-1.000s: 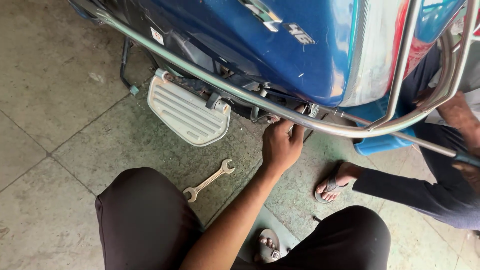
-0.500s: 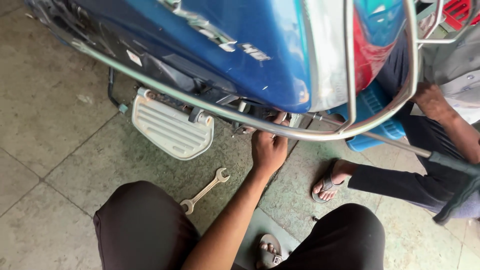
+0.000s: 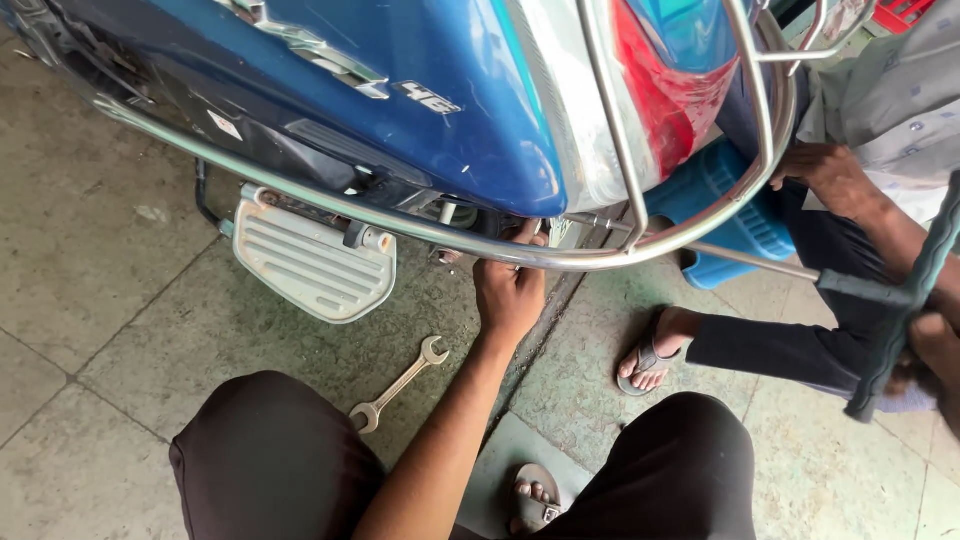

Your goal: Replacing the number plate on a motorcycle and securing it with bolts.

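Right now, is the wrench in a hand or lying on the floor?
On the floor: the wrench lies flat on the tiles, apart from the hand up at the guard rail.

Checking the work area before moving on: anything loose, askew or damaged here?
One thing: a double-ended spanner lies loose on the tiled floor, just beside the person's knee, apart from the hand reaching under the scooter's chrome guard rail. No visible spill or damage.

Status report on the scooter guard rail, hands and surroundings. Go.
One hand up at chrome guard rail, fingers curled on it. Other hand out of view. Open-ended spanner loose on floor. Co-worker's hand on rail's far end.
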